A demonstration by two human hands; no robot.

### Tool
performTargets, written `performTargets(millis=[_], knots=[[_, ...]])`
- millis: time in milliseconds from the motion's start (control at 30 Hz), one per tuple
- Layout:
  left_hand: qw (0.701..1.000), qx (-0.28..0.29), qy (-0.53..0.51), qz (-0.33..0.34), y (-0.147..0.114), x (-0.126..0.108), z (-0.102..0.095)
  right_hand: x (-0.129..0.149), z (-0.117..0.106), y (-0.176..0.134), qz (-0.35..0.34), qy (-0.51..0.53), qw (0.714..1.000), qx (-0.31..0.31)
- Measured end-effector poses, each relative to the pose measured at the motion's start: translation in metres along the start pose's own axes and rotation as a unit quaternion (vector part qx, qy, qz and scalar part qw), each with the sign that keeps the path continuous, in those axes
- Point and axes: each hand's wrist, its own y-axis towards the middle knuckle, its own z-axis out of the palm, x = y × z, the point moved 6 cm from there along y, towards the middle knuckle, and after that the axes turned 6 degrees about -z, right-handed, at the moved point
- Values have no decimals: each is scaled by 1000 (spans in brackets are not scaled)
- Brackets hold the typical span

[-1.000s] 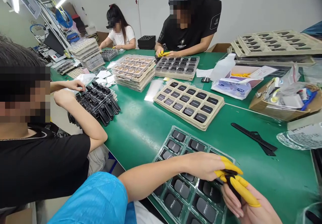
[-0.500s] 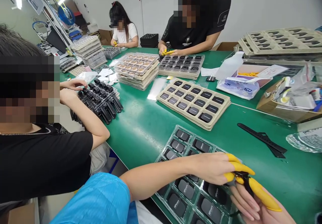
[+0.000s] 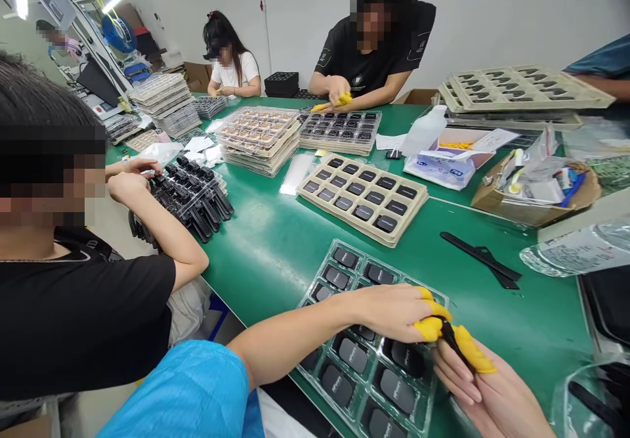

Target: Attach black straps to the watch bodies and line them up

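Note:
My left hand (image 3: 394, 313), with yellow finger cots on its fingertips, pinches one end of a black watch strap (image 3: 453, 343). My right hand (image 3: 492, 385), also with yellow finger cots, grips the strap from the other side, thumb along it and fingers curled beneath. What else may be between the fingertips is hidden. Under both hands lies a clear plastic tray (image 3: 433, 293) with several dark rounded-square pieces (image 3: 352, 355) lettered in white. Two loose black strap pieces (image 3: 480, 259) lie crossed on the green table beyond my right hand.
Ahead stands a beige tray stack (image 3: 401, 231) of dark square pieces. At right are a cardboard box (image 3: 512, 208) of odds and ends and a plastic bottle (image 3: 581, 247). A co-worker (image 3: 123, 293) sits close on my left, by black straps (image 3: 189, 195); others work across the table (image 3: 256, 228).
The view has swung slightly right. My hands still hold the strap together, and its visible part now slants down between them. The co-worker opposite has raised one hand over the other.

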Motion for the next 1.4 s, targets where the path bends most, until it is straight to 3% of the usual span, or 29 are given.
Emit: performTargets(millis=[267,433,600,700,833,933,1100,1167,1333,1367,1400], knots=[[1000,-5,4,-2,-2,0,1,-5,-8,3,8,11,1000,21],[1000,-1,-9,-3,-2,2,0,-2,6,1,-21,2,1000,5],[992,-47,-114,-17,-4,11,1,14,26,-1,-82,-5,996,-32],[971,-114,-211,-8,-3,21,1,19,25,3,-116,6,992,-41],[924,-204,-323,-1,-3,33,-3,23,20,7,-165,6,986,-38],[872,-264,-412,-6,-4,38,-10,19,24,9,-120,9,993,15],[689,-391,-601,-106,-13,64,-14,12,24,7,-9,-56,994,97],[640,-427,-626,-128,-16,72,-16,14,18,6,-12,-90,992,91],[552,-530,-620,-169,-32,94,-30,15,5,3,-18,-134,989,61],[544,-540,-616,-181,-34,97,-30,18,2,3,-39,-129,990,32],[556,-527,-614,-191,-32,96,-28,23,0,3,-69,-116,991,0]])
